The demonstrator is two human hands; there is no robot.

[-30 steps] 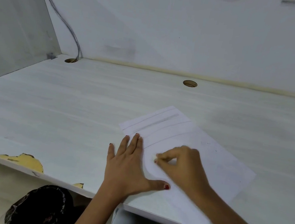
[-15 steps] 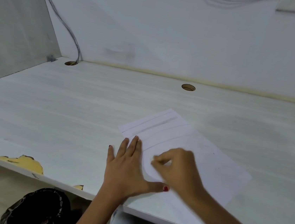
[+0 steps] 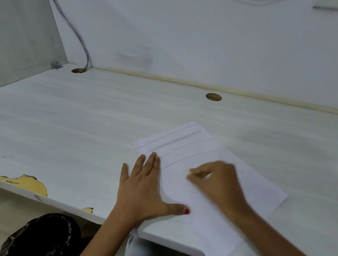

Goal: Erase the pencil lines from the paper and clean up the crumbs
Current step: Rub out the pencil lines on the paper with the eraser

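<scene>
Paper (image 3: 205, 222) lies slantwise on the pale desk (image 3: 79, 128) in front of you. Its near corner hangs just over the front edge and its far corner points toward the back wall (image 3: 195, 36). Several straight pencil lines (image 3: 183, 142) run across the far end of the sheet, one of them wider and smudged. The part nearer you looks blank.

Your left hand (image 3: 144, 188) lies flat, palm down, across the sheet's left edge. Its fingers are straight and close together and point away from you. The thumb is stretched out to the right and presses on the paper, while the little finger rests on the bare desk.

Your right hand (image 3: 218, 186) is over the middle of the sheet, just right of the left hand and apart from it. It is blurred. Its fingers are curled, and the tips pinch a small pale eraser (image 3: 189, 171), held down at the paper just below the nearest pencil line. The blur hides whether it touches the sheet.

Two round cable holes sit near the back of the desk, one toward the middle (image 3: 213, 97) and one in the left corner (image 3: 78, 70). A grey cable (image 3: 70, 22) drops down the wall into the corner hole. At the front left, the desk's edge is chipped and shows yellow (image 3: 29, 183). Dark patterned cloth (image 3: 42, 237) shows below the edge.
</scene>
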